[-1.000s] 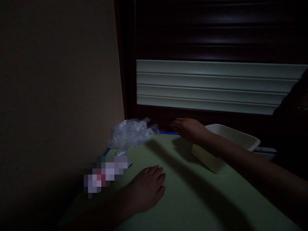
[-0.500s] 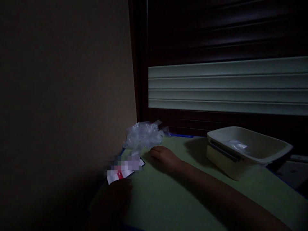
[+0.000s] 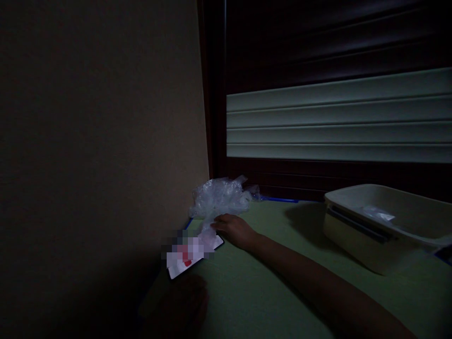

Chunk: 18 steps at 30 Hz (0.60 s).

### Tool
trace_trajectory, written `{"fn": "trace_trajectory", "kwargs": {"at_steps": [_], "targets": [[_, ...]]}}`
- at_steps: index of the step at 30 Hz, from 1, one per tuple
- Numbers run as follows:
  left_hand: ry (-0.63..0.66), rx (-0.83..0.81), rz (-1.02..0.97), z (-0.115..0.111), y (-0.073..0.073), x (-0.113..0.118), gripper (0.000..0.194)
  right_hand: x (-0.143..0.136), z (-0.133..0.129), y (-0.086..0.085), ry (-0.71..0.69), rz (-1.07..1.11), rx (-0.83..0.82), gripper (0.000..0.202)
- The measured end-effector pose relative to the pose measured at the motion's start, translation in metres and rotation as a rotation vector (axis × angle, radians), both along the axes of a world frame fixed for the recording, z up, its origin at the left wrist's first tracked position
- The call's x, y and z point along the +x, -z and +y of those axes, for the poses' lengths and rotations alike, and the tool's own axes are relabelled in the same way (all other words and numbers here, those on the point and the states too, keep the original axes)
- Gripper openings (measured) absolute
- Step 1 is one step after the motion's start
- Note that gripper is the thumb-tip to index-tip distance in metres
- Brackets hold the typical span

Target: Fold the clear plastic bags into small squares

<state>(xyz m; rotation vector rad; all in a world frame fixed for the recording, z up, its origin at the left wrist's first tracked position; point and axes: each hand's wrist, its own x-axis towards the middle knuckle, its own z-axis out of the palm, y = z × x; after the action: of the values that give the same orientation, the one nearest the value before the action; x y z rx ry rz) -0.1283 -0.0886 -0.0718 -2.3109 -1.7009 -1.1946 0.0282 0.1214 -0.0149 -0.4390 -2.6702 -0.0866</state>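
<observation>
some crumpled plastic (image 3: 221, 195) lies beside the right hand (image 3: 235, 230) fingers (image 3: 218, 225)

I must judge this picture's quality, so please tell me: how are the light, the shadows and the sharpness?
Head view: dim overall; left hand nearly lost in darkness; cream bin casts a soft shadow toward picture left; clear plastic shows faint highlights, no strong glare; square pixel blocks hide part of the dark-edged flat object.

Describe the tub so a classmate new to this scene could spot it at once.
Start with the green surface below the slatted panel. The cream tub stands at its right, open-topped. Unlike the heap of clear plastic by the wall, it has firm sides.
</observation>
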Motion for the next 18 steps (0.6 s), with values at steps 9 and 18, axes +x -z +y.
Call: {"fn": "trace_trajectory", "kwargs": {"at_steps": [9,18], "targets": [[-0.051,0.018,0.183,-0.009,-0.036,0.014,0.025,-0.007,0.000,-0.007,0.049,0.067,-0.108,0.023],[-0.094,0.031,0.230,-0.008,-0.038,0.016,0.024,0.065,-0.027,-0.028,0.248,0.424,-0.440,0.022]]}}
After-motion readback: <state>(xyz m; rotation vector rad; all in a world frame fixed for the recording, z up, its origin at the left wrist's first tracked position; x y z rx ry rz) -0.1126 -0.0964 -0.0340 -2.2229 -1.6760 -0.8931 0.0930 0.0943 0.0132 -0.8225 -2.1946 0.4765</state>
